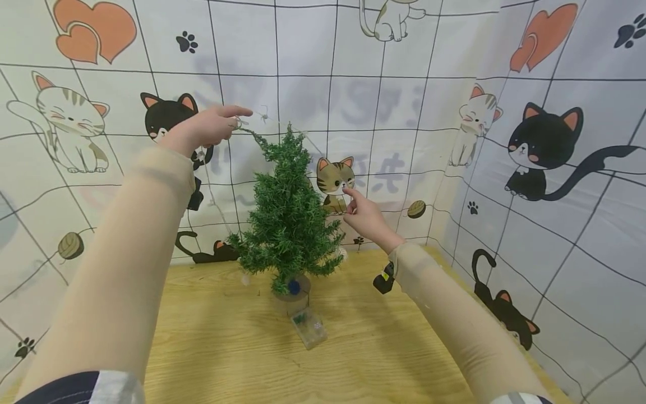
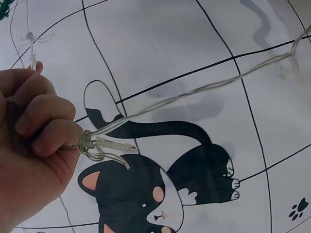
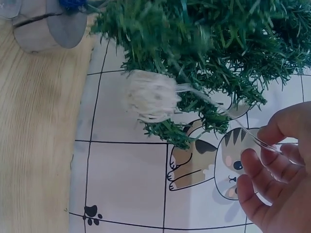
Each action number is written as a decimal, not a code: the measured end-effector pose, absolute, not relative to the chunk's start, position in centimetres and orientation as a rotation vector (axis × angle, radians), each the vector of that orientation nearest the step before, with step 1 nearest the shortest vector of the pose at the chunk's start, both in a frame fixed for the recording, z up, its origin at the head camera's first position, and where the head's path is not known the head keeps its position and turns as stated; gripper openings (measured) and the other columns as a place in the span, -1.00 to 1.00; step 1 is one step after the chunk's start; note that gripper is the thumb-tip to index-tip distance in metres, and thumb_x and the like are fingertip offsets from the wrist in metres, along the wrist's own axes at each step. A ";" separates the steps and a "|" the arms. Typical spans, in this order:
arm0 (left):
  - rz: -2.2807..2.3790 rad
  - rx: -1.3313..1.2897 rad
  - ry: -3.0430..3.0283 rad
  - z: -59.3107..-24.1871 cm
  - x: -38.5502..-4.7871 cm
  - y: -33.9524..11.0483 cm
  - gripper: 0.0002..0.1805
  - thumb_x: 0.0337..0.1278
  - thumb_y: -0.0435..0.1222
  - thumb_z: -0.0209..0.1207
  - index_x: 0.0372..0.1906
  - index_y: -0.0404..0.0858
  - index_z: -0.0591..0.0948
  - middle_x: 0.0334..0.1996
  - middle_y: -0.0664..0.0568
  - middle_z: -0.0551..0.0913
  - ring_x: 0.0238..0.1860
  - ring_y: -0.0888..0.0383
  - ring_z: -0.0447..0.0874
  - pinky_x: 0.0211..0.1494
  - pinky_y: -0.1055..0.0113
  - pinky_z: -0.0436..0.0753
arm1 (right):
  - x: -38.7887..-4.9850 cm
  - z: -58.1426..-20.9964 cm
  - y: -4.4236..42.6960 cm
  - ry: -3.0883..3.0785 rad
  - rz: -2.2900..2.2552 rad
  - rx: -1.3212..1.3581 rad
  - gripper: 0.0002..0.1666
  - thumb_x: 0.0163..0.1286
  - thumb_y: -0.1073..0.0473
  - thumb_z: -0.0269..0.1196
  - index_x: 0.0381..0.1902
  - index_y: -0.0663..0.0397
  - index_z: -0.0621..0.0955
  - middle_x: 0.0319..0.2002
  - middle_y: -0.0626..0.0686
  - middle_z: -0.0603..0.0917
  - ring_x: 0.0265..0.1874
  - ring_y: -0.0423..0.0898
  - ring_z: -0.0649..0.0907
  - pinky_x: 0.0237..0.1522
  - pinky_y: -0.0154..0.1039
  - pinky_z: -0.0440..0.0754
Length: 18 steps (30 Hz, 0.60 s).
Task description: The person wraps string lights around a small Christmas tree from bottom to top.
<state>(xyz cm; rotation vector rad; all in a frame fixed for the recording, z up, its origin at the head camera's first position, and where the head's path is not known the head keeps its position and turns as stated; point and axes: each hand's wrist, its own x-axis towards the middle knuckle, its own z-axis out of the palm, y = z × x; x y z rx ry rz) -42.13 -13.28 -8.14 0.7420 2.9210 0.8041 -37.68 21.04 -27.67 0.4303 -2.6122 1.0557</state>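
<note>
A small green artificial Christmas tree (image 1: pixel 290 207) stands on the wooden table. Beside its top, my left hand (image 1: pixel 214 126) holds the thin clear wire of a light string (image 2: pixel 189 92); a knot and a small clear bulb (image 2: pixel 114 144) stick out past the curled fingers. Right of the tree, my right hand (image 1: pixel 365 216) pinches another stretch of thin wire (image 3: pixel 221 109) between thumb and fingers. That wire runs to a white wound ball (image 3: pixel 153 94) at the lower branches. In the head view the ball is mostly hidden behind the branches.
A small clear box (image 1: pixel 309 327) lies in front of the tree's round base (image 1: pixel 299 300). A blue ball (image 1: pixel 294 287) sits at the base. Close behind the tree hangs a cat-patterned cloth (image 1: pixel 383 101), which also lines the right side of the table (image 1: pixel 227 348).
</note>
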 end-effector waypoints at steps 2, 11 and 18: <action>0.800 0.755 2.974 -8.4 -42.3 -13.2 -0.41 0.49 -0.20 -0.43 0.56 0.03 -0.03 0.27 -0.28 0.32 -0.48 0.10 0.36 -0.24 0.15 0.40 | -37.9 -27.7 21.2 -2.610 1.080 0.432 -0.20 0.31 0.37 0.10 0.49 0.04 0.18 -0.32 0.04 0.51 -0.54 -0.06 0.41 -0.49 -0.21 0.34; 0.915 0.757 3.143 -8.2 -41.8 -12.0 -0.37 0.41 -0.18 -0.31 0.54 0.20 0.03 0.52 0.09 -0.01 -0.67 0.21 0.18 -0.47 0.21 0.33 | -38.0 -28.0 21.6 -2.543 1.183 0.484 -0.22 0.32 0.40 0.09 0.49 0.05 0.19 -0.29 0.07 0.50 -0.43 -0.02 0.50 -0.44 -0.18 0.37; 0.918 0.796 3.213 -7.5 -41.0 -10.3 -0.38 0.42 -0.16 -0.30 0.53 0.27 0.01 0.40 -0.07 0.28 -0.77 0.24 0.05 -0.62 0.32 0.26 | -38.0 -28.3 21.5 -2.518 1.229 0.460 -0.25 0.38 0.32 0.09 0.50 0.01 0.18 -0.27 0.08 0.51 -0.42 0.00 0.52 -0.43 -0.16 0.38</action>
